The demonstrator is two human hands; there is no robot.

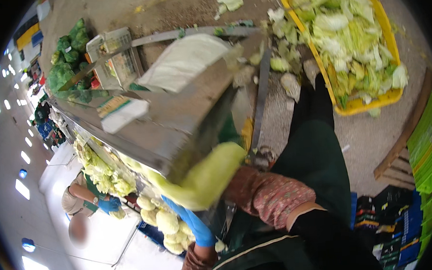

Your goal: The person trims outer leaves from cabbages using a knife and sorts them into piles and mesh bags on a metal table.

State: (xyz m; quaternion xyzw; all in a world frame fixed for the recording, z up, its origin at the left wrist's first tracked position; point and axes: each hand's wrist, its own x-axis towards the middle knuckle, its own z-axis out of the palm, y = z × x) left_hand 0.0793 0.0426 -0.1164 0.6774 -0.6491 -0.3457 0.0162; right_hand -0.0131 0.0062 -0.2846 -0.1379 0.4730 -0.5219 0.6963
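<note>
My left hand (196, 227), in a blue glove, reaches up beside pale cabbage heads (167, 222) at the table's edge. Its fingers run partly behind a smeared, pale yellow-green shape (208, 177). Whether that shape is a cabbage leaf or a glove, I cannot tell. My right arm, in a patterned brown sleeve (274, 196), ends at the same shape, where blur hides the right hand's fingers. Just beyond lies a grey metal worktop (161, 126), with a white and green card or packet (123, 113) on it.
A yellow crate (340, 110) full of cabbage leaves stands on the floor at the far right, with loose leaves beside it. At left, a co-worker's blue-gloved hand (110, 205) is at a cabbage. Green net sacks (66, 75) and a white crate (115, 57) stand farther back.
</note>
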